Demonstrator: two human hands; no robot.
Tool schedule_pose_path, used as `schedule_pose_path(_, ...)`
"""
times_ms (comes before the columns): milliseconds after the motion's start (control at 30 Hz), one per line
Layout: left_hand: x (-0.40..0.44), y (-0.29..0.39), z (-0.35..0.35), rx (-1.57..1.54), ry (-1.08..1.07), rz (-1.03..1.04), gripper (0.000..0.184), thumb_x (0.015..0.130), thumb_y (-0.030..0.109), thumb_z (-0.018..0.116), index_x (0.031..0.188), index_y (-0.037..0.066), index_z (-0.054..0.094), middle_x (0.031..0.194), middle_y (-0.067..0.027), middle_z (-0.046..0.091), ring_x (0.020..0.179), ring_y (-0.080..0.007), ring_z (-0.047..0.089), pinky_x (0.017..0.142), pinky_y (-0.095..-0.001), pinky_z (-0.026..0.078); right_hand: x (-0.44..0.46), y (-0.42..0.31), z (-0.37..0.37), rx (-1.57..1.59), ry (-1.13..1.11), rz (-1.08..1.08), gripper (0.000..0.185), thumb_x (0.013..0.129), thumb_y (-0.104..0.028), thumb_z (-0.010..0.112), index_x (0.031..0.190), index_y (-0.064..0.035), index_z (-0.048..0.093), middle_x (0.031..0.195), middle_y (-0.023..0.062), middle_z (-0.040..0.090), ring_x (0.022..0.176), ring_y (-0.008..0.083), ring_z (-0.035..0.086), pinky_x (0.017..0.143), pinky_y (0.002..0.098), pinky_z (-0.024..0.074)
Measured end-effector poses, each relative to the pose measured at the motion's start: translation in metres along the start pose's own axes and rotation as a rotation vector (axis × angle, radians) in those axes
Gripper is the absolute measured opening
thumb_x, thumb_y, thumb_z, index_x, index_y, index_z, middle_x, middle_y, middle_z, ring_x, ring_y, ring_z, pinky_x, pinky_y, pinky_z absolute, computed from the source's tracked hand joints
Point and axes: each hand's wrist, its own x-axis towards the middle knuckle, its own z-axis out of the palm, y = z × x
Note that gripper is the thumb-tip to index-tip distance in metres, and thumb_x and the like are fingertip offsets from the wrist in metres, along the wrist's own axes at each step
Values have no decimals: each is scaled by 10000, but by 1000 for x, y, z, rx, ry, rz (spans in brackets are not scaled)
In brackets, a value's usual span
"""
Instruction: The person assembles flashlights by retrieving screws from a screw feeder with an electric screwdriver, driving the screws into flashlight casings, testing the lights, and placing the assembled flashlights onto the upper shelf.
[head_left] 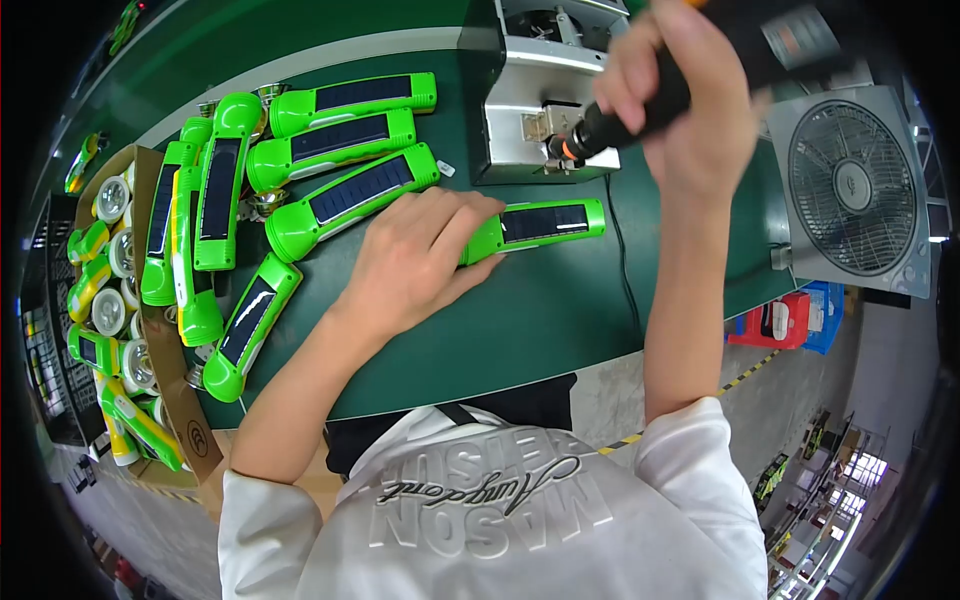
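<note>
My left hand [425, 250] is wrapped over the head end of a green flashlight [545, 224] with a dark solar panel, which lies on the green table. Up at the right, my right hand [695, 100] grips a black electric screwdriver [640, 110], slightly blurred. Its orange-ringed tip points down-left, in front of the metal front of a machine [515, 115]; whether it touches cannot be made out. Left of my left hand lie several more green flashlights [350, 195] with solar panels, some overlapping.
A cardboard box [200, 440] full of green and yellow flashlights stands at the left edge. On the right is a grey box fan [850, 185]. A black cable [622, 260] runs down the table beside the machine. Red and blue bins [775, 322] sit below, beyond the table edge.
</note>
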Motion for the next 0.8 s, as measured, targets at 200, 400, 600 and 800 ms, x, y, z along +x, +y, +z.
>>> schedule_pose_path(200, 0, 1, -3, -1, -26, -62, 723, 743, 141, 856, 1368, 49, 504, 1062, -82, 701, 881, -300, 644, 795, -403, 532, 8, -6, 3, 177, 93, 138, 216, 981, -254, 584, 1057, -51, 582, 576, 44, 508, 409, 151, 474, 449, 312, 441)
schedule_pose_path(400, -4, -3, 2, -26, -17, -73, 902, 739, 162, 855, 1508, 52, 396, 979, -68, 655, 842, -299, 610, 794, -419, 509, -26, -9, 40, 352, 190, 93, 323, 987, -286, 530, 1145, -5, 505, 587, 72, 500, 420, 187, 477, 473, 341, 466)
schedule_pose_path(600, -4, -1, -1, -20, -60, -101, 939, 732, 152, 861, 1523, 43, 366, 1069, -52, 712, 890, -302, 627, 842, -424, 520, -32, 19, 44, 321, 73, -2, 295, 990, -254, 533, 1165, -19, 501, 619, 57, 495, 459, 171, 475, 517, 341, 451)
schedule_pose_path(800, -4, -2, -1, -18, -67, -100, 948, 739, 162, 856, 1534, 41, 353, 1059, -44, 712, 882, -288, 624, 836, -415, 521, -38, 16, 41, 251, 46, 20, 334, 994, -303, 424, 1188, -51, 528, 667, 25, 480, 511, 145, 453, 596, 358, 436)
